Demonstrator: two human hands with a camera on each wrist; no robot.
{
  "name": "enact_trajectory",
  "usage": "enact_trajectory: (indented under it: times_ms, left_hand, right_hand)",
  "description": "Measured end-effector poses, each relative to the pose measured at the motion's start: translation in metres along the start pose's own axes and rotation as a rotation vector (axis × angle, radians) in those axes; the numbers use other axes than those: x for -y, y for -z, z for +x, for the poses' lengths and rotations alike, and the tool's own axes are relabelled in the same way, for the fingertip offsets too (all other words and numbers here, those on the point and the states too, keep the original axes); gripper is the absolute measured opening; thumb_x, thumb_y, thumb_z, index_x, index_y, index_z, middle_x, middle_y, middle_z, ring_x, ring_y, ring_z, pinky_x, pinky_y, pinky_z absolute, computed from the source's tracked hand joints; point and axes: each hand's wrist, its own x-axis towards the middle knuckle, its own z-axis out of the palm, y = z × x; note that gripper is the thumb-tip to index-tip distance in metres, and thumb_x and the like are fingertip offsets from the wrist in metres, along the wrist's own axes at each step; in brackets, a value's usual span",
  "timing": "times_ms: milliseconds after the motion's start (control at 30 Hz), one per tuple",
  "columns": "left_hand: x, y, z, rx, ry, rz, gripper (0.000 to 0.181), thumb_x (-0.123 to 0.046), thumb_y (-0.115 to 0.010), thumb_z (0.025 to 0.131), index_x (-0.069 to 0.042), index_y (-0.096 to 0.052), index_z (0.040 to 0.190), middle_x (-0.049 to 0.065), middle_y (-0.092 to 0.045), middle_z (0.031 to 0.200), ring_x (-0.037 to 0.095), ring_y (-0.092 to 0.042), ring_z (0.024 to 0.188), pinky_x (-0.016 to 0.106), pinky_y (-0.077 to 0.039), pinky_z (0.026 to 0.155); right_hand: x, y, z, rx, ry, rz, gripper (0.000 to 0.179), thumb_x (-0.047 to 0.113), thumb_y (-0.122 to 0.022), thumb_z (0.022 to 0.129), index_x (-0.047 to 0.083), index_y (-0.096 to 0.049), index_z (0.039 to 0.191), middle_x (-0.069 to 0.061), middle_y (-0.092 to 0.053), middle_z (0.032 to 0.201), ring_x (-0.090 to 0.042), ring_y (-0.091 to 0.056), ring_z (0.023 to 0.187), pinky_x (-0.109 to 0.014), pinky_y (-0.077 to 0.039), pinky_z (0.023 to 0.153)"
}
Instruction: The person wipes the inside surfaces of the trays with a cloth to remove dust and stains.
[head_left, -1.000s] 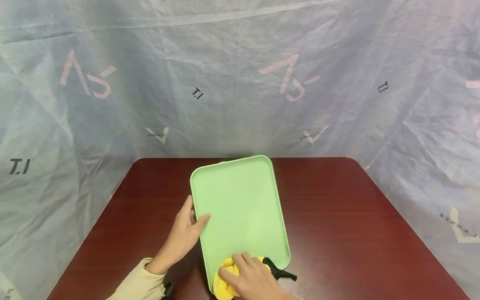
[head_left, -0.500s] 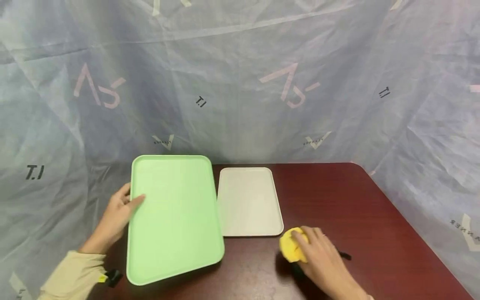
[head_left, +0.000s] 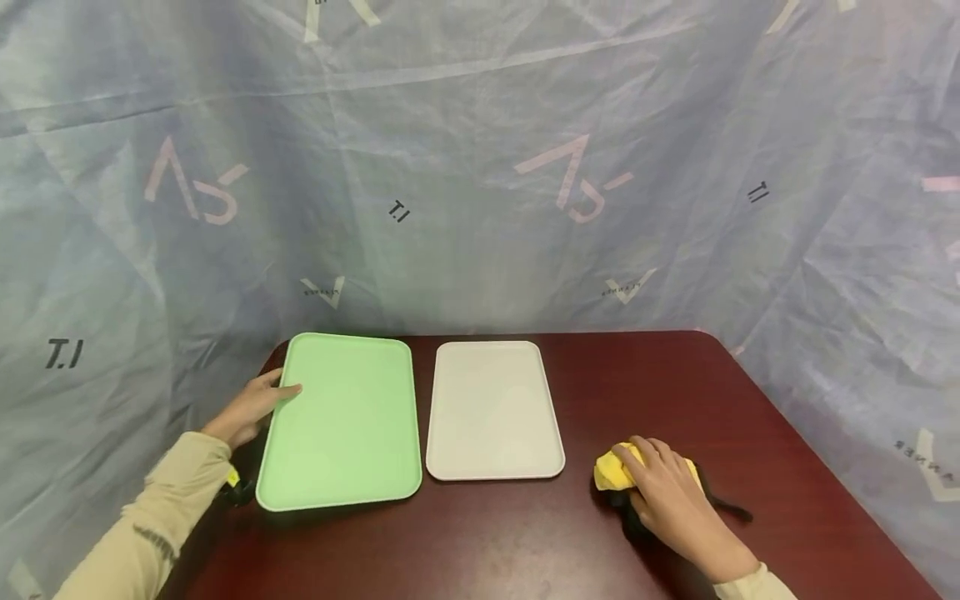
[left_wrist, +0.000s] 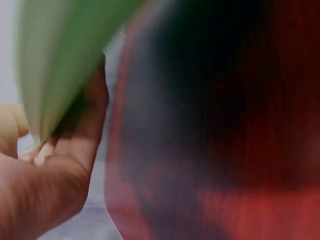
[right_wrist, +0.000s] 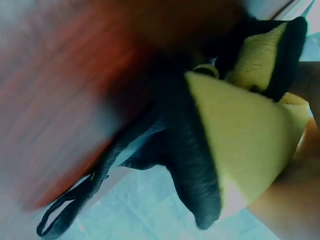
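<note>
My left hand (head_left: 253,407) grips the left edge of a light green tray (head_left: 345,425), thumb over the rim and fingers underneath. In the left wrist view the green tray (left_wrist: 70,55) shows edge-on between thumb and fingers, above the dark red table. My right hand (head_left: 667,492) holds a bunched yellow cloth (head_left: 615,472) with black trim, low over the right part of the table. A black hanging loop (right_wrist: 75,205) dangles from the cloth in the right wrist view. A white tray (head_left: 495,412) lies flat just right of the green one.
The dark red table (head_left: 480,533) reaches back to a grey printed fabric sheet (head_left: 465,167), which also hangs along both sides. The table's right edge slants toward me.
The green tray has moved left off the white tray, which now shows fully, and has lowered toward the table. My right hand has carried the yellow cloth off the tray to the right.
</note>
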Motion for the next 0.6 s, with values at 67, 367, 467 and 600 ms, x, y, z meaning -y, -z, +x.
enact_trajectory:
  times_ms: [67, 367, 467, 600]
  left_hand:
    - [0.006, -0.006, 0.012, -0.019, -0.006, 0.039, 0.07, -0.028, -0.056, 0.104, 0.003, -0.02, 0.156, 0.017, -0.063, 0.114, 0.019, -0.068, 0.088, 0.041, -0.058, 0.077]
    - [0.006, -0.028, 0.028, -0.05, -0.01, 0.464, 0.059, -0.026, -0.044, 0.107, 0.018, -0.03, 0.143, 0.041, -0.038, 0.14, 0.054, -0.045, 0.124, 0.059, -0.047, 0.092]
    - [-0.003, -0.033, 0.025, -0.022, -0.008, 0.51, 0.061, -0.026, -0.043, 0.107, 0.019, -0.026, 0.144, 0.042, -0.035, 0.141, 0.055, -0.044, 0.124, 0.06, -0.046, 0.092]
    - [-0.006, -0.037, 0.021, -0.027, -0.069, 0.579, 0.058, -0.02, -0.046, 0.106, 0.022, -0.029, 0.141, 0.044, -0.039, 0.137, 0.054, -0.051, 0.117, 0.056, -0.05, 0.086]
  right_hand:
    - [0.0, -0.002, -0.001, 0.048, -0.021, 0.039, 0.072, -0.007, -0.082, 0.064, 0.007, -0.058, 0.131, -0.022, -0.059, 0.122, -0.041, -0.058, 0.106, -0.058, -0.05, 0.082]
    - [-0.001, 0.02, -0.006, 0.33, -0.158, 0.102, 0.068, 0.006, -0.087, 0.073, 0.008, -0.056, 0.134, -0.014, -0.06, 0.116, -0.032, -0.062, 0.095, -0.045, -0.053, 0.065]
    - [-0.002, 0.034, -0.008, 0.452, -0.22, 0.136, 0.066, 0.012, -0.088, 0.073, 0.005, -0.057, 0.131, -0.011, -0.062, 0.111, -0.029, -0.061, 0.092, -0.042, -0.053, 0.065]
    - [0.0, 0.043, -0.008, 0.53, -0.248, 0.171, 0.066, 0.018, -0.089, 0.072, 0.006, -0.057, 0.128, -0.007, -0.061, 0.106, -0.027, -0.06, 0.09, -0.042, -0.052, 0.068]
